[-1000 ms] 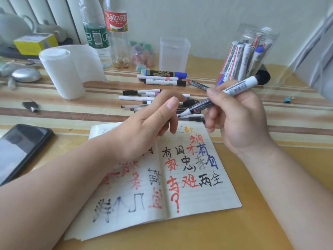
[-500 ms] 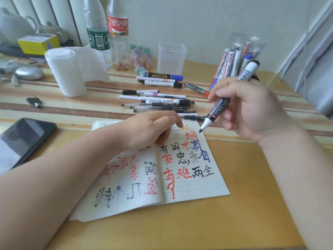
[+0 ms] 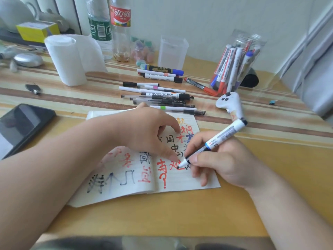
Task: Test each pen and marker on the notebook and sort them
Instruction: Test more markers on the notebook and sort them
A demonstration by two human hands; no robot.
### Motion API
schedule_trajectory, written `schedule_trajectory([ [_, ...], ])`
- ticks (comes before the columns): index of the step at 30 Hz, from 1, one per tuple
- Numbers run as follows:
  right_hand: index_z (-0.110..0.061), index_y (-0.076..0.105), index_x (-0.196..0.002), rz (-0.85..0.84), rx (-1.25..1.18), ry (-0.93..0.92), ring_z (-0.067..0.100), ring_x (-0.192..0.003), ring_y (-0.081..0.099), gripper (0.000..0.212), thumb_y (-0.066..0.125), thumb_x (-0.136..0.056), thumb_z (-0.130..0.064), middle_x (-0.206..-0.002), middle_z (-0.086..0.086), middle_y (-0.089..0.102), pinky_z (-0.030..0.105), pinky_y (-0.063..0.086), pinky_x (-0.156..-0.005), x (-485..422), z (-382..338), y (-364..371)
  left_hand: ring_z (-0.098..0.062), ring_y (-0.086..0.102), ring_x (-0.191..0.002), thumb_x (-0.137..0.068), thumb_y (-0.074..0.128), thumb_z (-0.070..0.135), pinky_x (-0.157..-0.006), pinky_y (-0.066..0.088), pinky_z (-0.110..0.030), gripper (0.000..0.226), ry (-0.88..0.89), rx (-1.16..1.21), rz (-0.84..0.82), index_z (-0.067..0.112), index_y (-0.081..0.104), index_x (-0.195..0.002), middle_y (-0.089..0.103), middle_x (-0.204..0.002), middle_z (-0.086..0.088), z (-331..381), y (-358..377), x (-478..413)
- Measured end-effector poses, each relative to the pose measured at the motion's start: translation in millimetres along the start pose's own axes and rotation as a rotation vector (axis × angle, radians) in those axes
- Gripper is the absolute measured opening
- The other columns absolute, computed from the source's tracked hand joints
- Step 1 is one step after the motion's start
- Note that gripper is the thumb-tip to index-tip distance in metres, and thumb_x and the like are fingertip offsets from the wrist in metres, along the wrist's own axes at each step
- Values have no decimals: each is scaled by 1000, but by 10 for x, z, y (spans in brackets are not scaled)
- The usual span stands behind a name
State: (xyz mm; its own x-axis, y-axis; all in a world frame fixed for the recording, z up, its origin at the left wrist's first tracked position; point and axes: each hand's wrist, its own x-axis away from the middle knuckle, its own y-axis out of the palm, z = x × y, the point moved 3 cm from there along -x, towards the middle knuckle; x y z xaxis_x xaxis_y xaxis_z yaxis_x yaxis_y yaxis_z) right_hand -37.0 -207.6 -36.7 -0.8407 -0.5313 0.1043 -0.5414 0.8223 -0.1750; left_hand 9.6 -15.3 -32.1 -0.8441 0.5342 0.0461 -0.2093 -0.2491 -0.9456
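— Where does the view look from?
— From the person's head, facing forward and down over the table point(image 3: 162, 219). It is a wide-angle view.
— How near is it?
— Close. The left forearm point(image 3: 54, 177) and right forearm point(image 3: 297, 219) enter from the bottom corners. The notebook point(image 3: 126, 181) lies mid-frame and the wall point(image 3: 198, 18) closes the far side.
— Any shared part?
— This is the single view.

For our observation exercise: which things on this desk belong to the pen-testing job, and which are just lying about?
Job: marker gripped by right hand, notebook under left hand, loose pens, jar of markers.
Lying about: phone, paper roll, cola bottle, white controller.
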Motion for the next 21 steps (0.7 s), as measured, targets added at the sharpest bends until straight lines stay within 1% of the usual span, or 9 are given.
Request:
schedule_trajectory([
  [3, -8, 68, -81, -11, 84, -12, 21, -46, 61, 5, 68, -76, -9, -63, 14, 66, 29, 49, -45, 47, -4, 27, -4, 54, -85, -60, 60, 91, -93, 34, -31, 80, 1, -28, -26, 51, 54, -129, 57, -85, 14, 15, 10, 8],
  [4, -11, 68, -81, -11, 118, -22, 21, -46, 61, 5, 69, -77, -10, -62, 9, 65, 31, 48, -45, 53, -4, 27, -4, 54, -86, -60, 59, 92, -94, 34, -31, 81, 2, -31, -32, 51, 53, -130, 57, -85, 15, 18, 10, 7],
  [6, -13, 67, -81, -5, 180, -23, 20, -44, 58, 7, 71, -76, -14, -57, 3, 62, 28, 45, -43, 65, -11, 28, 0, 51, -87, -60, 57, 92, -97, 34, -33, 83, 7, -38, -42, 51, 52, -132, 54, -87, 17, 24, 9, 4],
  [8, -11, 67, -79, -5, 188, -25, 15, -43, 53, 8, 73, -76, -16, -55, 3, 59, 22, 40, -41, 71, -20, 47, -1, 47, -91, -61, 56, 92, -99, 33, -34, 84, 6, -49, -52, 51, 50, -134, 49, -91, 20, 26, 16, 8],
  [10, -10, 67, -78, -12, 181, -32, 10, -44, 50, 9, 74, -76, -15, -56, 4, 60, 19, 38, -41, 67, -29, 63, -7, 42, -99, -60, 54, 93, -101, 31, -34, 86, 4, -69, -53, 52, 47, -136, 43, -97, 20, 21, 23, 9],
  [13, -12, 68, -80, -18, 182, -31, 11, -46, 50, 8, 74, -76, -16, -58, 4, 62, 18, 38, -42, 46, -22, 69, -11, 36, -106, -57, 50, 94, -100, 29, -33, 89, -1, -88, -53, 54, 46, -137, 40, -103, 16, 1, 23, 9],
  [17, -16, 71, -80, -35, 270, -44, 11, -56, 54, 8, 76, -77, -21, -64, 4, 65, 25, 43, -51, 47, -7, 75, -9, 30, -107, -59, 55, 91, -94, 25, -29, 84, 7, -75, -47, 57, 45, -135, 36, -110, 14, 0, 28, -7],
  [20, -19, 69, -77, 7, 337, -66, 26, -60, 56, 8, 74, -74, -24, -67, 8, 65, 38, 43, -53, 43, -24, 80, -8, 28, -112, -61, 60, 89, -95, 25, -28, 81, 17, -74, -46, 59, 45, -135, 34, -117, 14, 1, 36, -16],
  [21, -18, 67, -75, 28, 351, -67, 28, -59, 53, 9, 74, -72, -24, -65, 10, 63, 40, 41, -52, 34, -28, 72, -7, 28, -114, -61, 60, 89, -96, 25, -29, 80, 20, -75, -43, 58, 46, -134, 34, -119, 14, -3, 35, -18],
])
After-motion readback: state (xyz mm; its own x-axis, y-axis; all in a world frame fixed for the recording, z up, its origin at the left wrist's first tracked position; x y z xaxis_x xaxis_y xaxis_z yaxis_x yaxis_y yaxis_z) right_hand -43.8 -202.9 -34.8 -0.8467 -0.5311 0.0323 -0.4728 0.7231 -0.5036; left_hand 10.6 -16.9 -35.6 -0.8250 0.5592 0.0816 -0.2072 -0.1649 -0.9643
